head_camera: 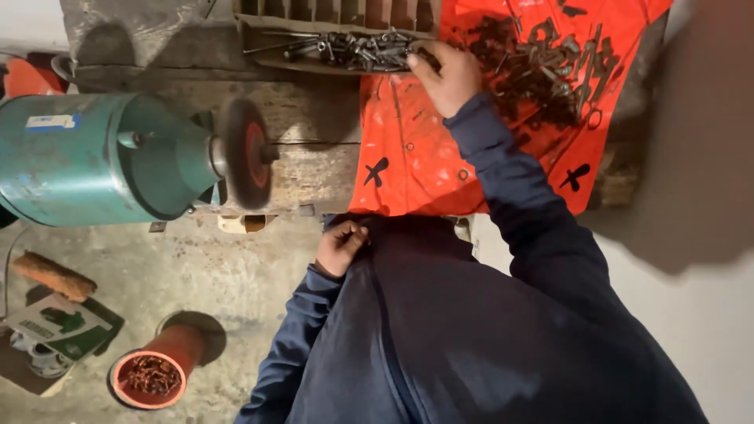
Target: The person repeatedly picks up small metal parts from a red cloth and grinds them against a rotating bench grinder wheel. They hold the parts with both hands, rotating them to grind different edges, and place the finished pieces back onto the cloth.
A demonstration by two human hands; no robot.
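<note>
Reaching out with the right hand (445,74) to the heap of grey metal parts (353,51) in a shallow tray at the far edge of the wooden worktop (314,173). Closing the fingers (420,67) down at the heap's right end, probably sorting or picking; not showing whether a piece is already gripped. Keeping the left hand (342,247) curled by the dark jacket, contents impossible to tell. Calling next, most likely, for a firm pinch on one part and a clean lift out of the tangle. Lying just beside, on an orange cloth (416,157), darker parts (542,67). Standing to the left, a teal bench grinder (94,157) with its wheel (245,153). Sitting below on the concrete floor (196,267), a red pot (151,375) of rusty bits.
</note>
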